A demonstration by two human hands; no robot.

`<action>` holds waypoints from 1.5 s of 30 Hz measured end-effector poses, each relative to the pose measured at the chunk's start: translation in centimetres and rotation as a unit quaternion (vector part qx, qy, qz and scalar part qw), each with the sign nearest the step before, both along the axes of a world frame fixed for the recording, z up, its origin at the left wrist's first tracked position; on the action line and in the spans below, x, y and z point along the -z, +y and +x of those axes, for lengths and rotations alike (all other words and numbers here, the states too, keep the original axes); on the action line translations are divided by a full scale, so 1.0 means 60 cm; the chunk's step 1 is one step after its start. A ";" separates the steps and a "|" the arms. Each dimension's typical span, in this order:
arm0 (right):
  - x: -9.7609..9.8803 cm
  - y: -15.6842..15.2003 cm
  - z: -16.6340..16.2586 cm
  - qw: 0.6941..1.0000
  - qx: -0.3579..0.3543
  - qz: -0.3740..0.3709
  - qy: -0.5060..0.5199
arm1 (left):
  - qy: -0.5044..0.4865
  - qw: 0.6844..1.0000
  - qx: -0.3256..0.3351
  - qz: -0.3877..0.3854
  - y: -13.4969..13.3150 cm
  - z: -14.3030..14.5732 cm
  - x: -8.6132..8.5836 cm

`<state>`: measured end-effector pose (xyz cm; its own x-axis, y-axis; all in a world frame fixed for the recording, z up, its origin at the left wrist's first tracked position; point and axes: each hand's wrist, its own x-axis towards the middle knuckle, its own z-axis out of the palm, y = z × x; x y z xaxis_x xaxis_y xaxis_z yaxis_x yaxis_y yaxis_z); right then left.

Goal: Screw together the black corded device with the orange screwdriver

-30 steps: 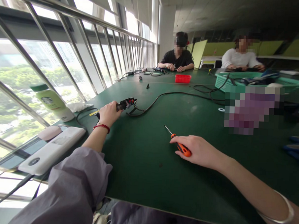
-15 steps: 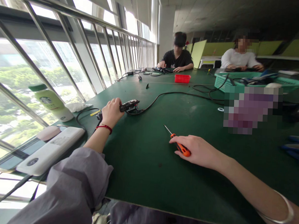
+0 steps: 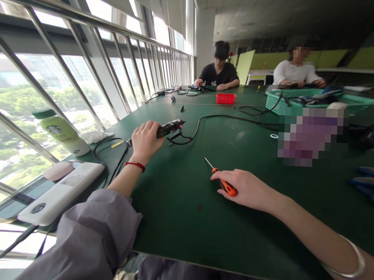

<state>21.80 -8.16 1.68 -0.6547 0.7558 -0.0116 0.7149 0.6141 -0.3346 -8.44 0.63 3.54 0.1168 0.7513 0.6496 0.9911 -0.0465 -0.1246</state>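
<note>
My left hand is closed round a small black device with wires, lifted just above the green table. A black cable trails from the device toward the far right. My right hand rests on the table, its fingers wrapped round the orange handle of a small screwdriver. The screwdriver's metal tip points up and left, toward the device.
A white power bank and a green-capped bottle lie at the left edge by the window railing. A red tray and a green basket stand farther back. Blue-handled tools lie at right. Two people sit at the far end.
My left hand has lifted the black device and carried it to the right, dragging its cable along. My right hand and the screwdriver have stayed put.
</note>
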 end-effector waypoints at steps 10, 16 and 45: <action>-0.006 -0.013 -0.015 0.995 -0.084 0.038 0.039 | 0.039 0.950 0.309 -0.031 -0.026 0.150 0.055; -0.004 -0.012 -0.015 0.995 -0.077 0.044 0.036 | 0.020 0.934 0.338 -0.112 -0.024 0.174 0.067; -0.007 -0.016 -0.012 0.993 -0.089 0.050 0.060 | 0.058 0.964 0.130 -0.224 0.022 0.052 0.042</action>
